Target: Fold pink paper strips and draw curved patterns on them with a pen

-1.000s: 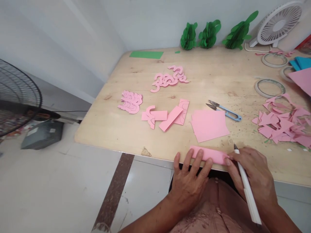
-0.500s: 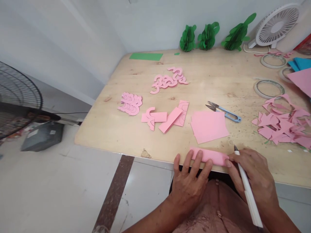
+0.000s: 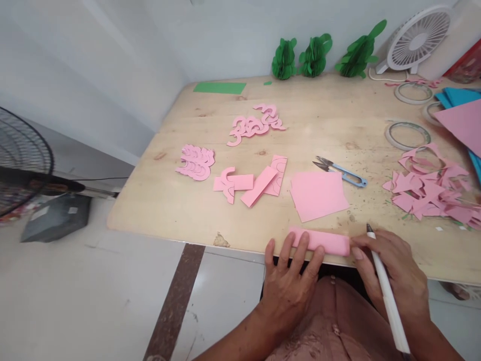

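Note:
A folded pink paper strip [image 3: 330,242] lies along the table's front edge. My left hand [image 3: 289,281] rests with spread fingertips on its left part. My right hand [image 3: 394,276] is at the strip's right end, with a white pen [image 3: 387,296] held between its fingers, dark tip pointing up and away. Just beyond the strip sits a stack of pink squares [image 3: 319,195], and blue-handled thread snips [image 3: 343,173] lie behind it. To the left are folded pink strips [image 3: 259,186], one with curved lines drawn on it, and a curved pink cutout [image 3: 228,185].
Pink cutouts lie in a stack [image 3: 196,162] and a loose pile [image 3: 255,123]. Pink scraps [image 3: 432,188], tape rolls [image 3: 408,136] and a white fan [image 3: 419,42] are at the right. Green paper figures [image 3: 313,56] stand at the back; a black floor fan [image 3: 22,160] is at far left.
The fingers of my right hand have come slightly away from the strip's right end, and the pen has shifted with them. My left hand stays on the strip. The view has moved slightly right.

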The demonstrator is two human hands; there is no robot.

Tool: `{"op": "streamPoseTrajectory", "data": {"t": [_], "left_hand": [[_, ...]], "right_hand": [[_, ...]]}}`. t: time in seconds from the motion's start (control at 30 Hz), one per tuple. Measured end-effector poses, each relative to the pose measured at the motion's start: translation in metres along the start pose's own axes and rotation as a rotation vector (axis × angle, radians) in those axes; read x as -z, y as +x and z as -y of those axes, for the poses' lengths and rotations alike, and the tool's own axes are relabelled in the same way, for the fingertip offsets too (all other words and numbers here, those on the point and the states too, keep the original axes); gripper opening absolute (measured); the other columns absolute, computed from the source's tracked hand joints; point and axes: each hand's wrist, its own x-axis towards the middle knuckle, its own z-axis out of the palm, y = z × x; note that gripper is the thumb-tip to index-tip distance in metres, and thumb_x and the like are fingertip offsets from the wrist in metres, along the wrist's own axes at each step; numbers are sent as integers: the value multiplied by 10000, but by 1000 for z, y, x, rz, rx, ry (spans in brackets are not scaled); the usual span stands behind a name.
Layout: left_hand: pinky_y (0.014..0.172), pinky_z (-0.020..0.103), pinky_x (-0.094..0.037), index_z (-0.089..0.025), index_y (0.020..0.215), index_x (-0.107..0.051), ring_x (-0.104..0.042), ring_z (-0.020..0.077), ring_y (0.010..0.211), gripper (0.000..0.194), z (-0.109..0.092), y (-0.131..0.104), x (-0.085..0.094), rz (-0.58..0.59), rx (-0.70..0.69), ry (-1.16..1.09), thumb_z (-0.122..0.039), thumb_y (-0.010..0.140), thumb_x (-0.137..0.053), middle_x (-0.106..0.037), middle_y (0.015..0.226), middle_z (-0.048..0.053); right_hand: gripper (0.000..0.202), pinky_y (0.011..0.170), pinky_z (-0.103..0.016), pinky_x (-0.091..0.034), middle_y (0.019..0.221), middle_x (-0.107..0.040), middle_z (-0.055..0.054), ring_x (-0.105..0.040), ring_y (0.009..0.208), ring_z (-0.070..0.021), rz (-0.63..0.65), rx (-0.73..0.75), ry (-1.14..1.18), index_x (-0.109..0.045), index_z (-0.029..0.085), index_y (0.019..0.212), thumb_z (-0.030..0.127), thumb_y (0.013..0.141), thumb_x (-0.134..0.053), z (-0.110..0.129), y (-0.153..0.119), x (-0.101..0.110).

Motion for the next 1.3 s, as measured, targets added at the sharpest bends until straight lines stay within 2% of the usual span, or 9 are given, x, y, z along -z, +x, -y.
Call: {"op": "streamPoseTrajectory", "data": {"t": [0.13,0.27,0.53,1.07,1.3], "left_hand": [[1167,581,-130,-215,1354,-550,-367,329,1395,500,0,-1,-2,-19,-1,-6,-273,863,-627,-481,1474,113],[1166,576,-137,-214,1348,-556,-375,326,1390,488,0,0,-2,-31,-2,-6,-275,868,-621,-492,1465,112],[1175,560,-140,-228,1349,-554,-373,307,1396,491,-1,1,-3,-48,7,12,-271,865,-618,-506,1455,102],[1168,597,-131,-233,1396,-512,-326,336,1421,556,-1,-4,-2,26,6,24,-271,860,-653,-380,1542,99],[1168,594,-126,-219,1370,-542,-340,334,1413,513,-2,-3,-2,13,4,17,-274,869,-639,-437,1505,118]], "right_hand": [[107,865,-381,-469,857,-636,-51,-595,905,-223,-15,-31,24,-584,195,985,142,894,-570,3,-1,2],[137,919,-417,-465,864,-644,-56,-605,913,-230,-19,-26,70,-614,183,996,141,868,-593,1,-7,1],[220,955,-438,-459,883,-674,-58,-604,902,-226,-32,96,98,-623,178,1018,76,823,-626,-4,-13,1],[218,941,-424,-484,818,-698,-17,-639,841,-203,-34,96,109,-644,209,964,66,799,-649,-8,-13,-1],[196,941,-442,-480,811,-698,-34,-631,831,-207,-41,109,116,-646,179,955,67,794,-647,-7,-13,-2]]}}
